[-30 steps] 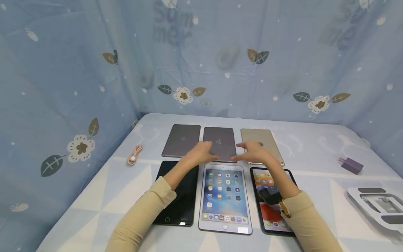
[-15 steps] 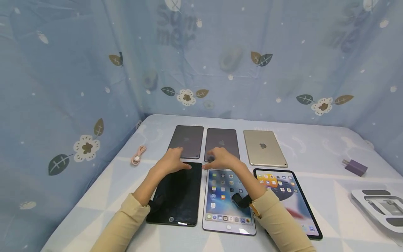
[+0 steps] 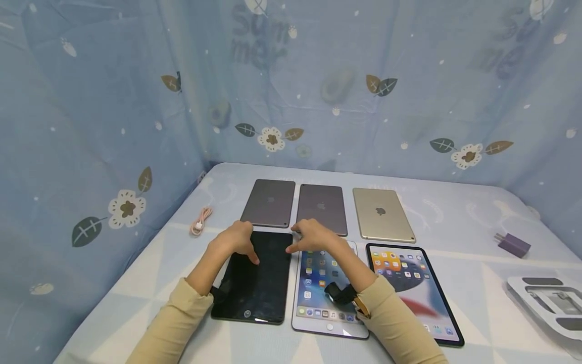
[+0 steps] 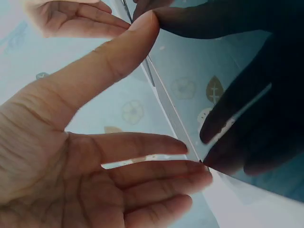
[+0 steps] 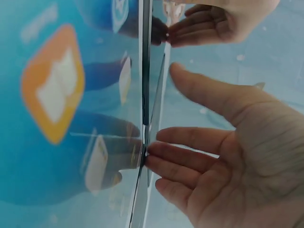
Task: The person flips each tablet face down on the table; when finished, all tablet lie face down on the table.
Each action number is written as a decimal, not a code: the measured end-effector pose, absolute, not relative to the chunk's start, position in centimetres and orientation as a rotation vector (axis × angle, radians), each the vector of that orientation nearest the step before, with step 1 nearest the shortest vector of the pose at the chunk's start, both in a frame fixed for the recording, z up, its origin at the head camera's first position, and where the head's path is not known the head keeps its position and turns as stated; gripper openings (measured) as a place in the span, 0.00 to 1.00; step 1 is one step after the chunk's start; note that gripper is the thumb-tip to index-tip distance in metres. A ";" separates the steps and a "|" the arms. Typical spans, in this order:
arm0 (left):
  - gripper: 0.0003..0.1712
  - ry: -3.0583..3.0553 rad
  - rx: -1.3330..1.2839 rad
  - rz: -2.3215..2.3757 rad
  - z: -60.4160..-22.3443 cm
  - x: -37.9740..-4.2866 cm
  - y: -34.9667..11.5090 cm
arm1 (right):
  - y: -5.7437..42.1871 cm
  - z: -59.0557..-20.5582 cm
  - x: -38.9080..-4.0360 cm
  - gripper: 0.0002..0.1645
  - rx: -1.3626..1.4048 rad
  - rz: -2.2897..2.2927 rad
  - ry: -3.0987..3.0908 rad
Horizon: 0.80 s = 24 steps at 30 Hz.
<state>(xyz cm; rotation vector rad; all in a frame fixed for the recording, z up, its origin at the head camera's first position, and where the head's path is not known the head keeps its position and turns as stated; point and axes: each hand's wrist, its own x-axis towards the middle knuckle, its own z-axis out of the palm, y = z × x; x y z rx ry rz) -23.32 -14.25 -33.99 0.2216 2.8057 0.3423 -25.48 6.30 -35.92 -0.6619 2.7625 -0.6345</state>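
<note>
A black tablet lies screen up at the left of the near row. My left hand is at its far left corner. In the left wrist view, the thumb touches the dark screen, while straight fingers reach its edge. My right hand hovers by the same tablet's far right corner, over the top of a white tablet with app icons lit. In the right wrist view its fingers extend toward the white tablet's edge, thumb apart.
Behind lie two grey tablets, one left and one middle, plus a gold tablet, all backs up. A lit black-framed tablet is right of the white one. Around them are a pink cable, purple plug and white stand.
Both hands have moved left, from around the middle grey tablet to the far corners of the black tablet. My left thumb has come down onto its screen. The tablets lie where they were.
</note>
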 end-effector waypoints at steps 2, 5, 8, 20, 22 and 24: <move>0.47 2.802 0.202 0.332 -34.0 -23.2 -14.3 | 6.3 -36.1 -25.4 0.38 -0.681 -0.609 2.770; 0.48 2.794 0.177 0.325 -33.9 -23.1 -14.3 | 6.2 -36.3 -25.4 0.37 -0.722 -0.559 2.775; 0.50 2.779 0.156 0.345 -33.9 -23.2 -14.2 | 6.2 -36.5 -25.3 0.35 -0.750 -0.509 2.775; 0.47 2.802 0.154 0.291 -34.1 -23.8 -14.1 | 5.5 -37.2 -25.2 0.47 -0.675 -0.587 2.729; 0.45 2.814 0.182 0.251 -34.0 -23.7 -14.0 | 5.4 -37.3 -25.3 0.47 -0.645 -0.646 2.739; 0.43 2.823 0.219 0.209 -33.9 -23.7 -13.8 | 5.3 -37.5 -25.3 0.47 -0.604 -0.734 2.749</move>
